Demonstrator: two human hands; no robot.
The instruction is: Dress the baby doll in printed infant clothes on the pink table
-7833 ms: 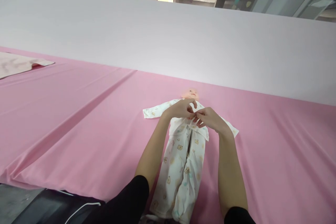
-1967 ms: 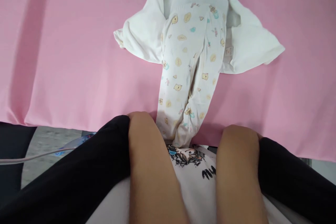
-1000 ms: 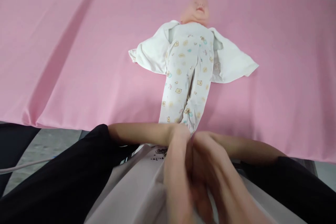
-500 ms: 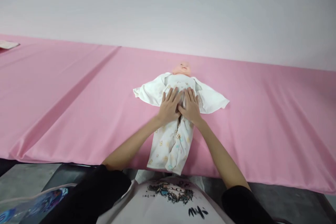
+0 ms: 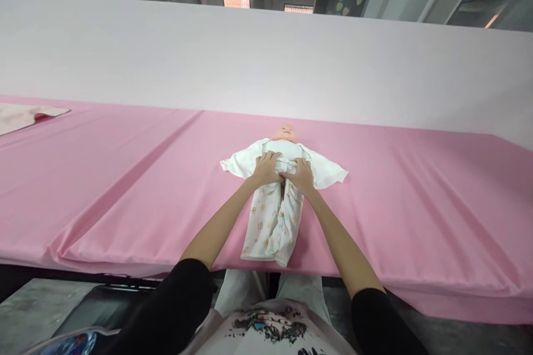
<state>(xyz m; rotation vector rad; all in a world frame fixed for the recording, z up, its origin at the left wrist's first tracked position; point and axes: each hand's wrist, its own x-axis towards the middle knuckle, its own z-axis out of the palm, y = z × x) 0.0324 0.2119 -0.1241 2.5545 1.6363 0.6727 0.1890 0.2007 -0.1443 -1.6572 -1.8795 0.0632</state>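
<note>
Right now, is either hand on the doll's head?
No, the left hand and right hand are on the patterned pants, clear of the head.

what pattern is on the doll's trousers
The trousers are white with small yellowish animal prints; the head view shows them best.

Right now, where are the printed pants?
Head view, below centre: printed pants on the doll, waistband between left hand and right hand, leg ends by the near edge of the pink sheet.

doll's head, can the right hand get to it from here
Probably yes: the right hand is at the waist of the patterned trousers, near the doll's head, with only the white-covered chest between and nothing blocking the way.
</note>
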